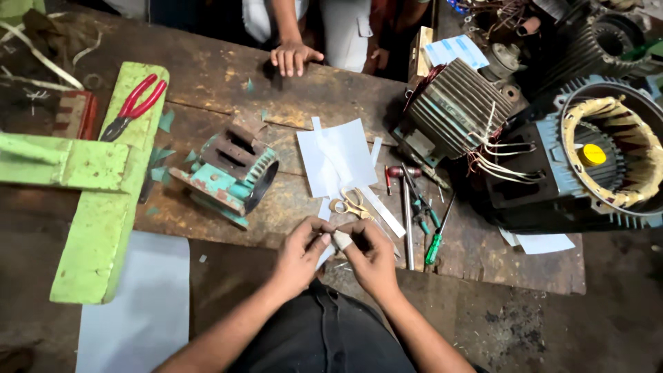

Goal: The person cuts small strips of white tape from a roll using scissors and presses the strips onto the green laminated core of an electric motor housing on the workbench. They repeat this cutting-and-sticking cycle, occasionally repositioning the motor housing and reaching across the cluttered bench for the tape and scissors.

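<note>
While your hands meet at the near edge of the tabletop (228, 76), the heaviest items sit well away from them: a dark motor housing with exposed yellow-taped windings (601, 155) at far right, a grey finned stator (456, 103) just left of it with loose leads trailing, and a smaller teal motor frame (231, 173) lying on its side left of centre. Green-painted metal bars (103, 186) run down the left side, with red-handled pliers (131, 107) resting on top. White insulation sheets (338, 159) lie mid-table, touching the scissors (352, 206); a hammer (406, 207) and green-handled screwdrivers (435, 231) lie just right of those. Another person's hand (293, 56) rests on the far edge. Your left hand (300, 255) and right hand (373, 255) are drawn together, both pinching a small white paper strip (340, 240) between thumbs and fingertips, held just above the table edge. Judgement: the strip is very light, thin and moderately stiff, it will crease sharply and keep a fold, and it tears if pulled across a cut edge. Grip it by the two ends near the fold line, with fingertip pressure only; a damp or oily finger would likely soil it or let it slip.
</note>
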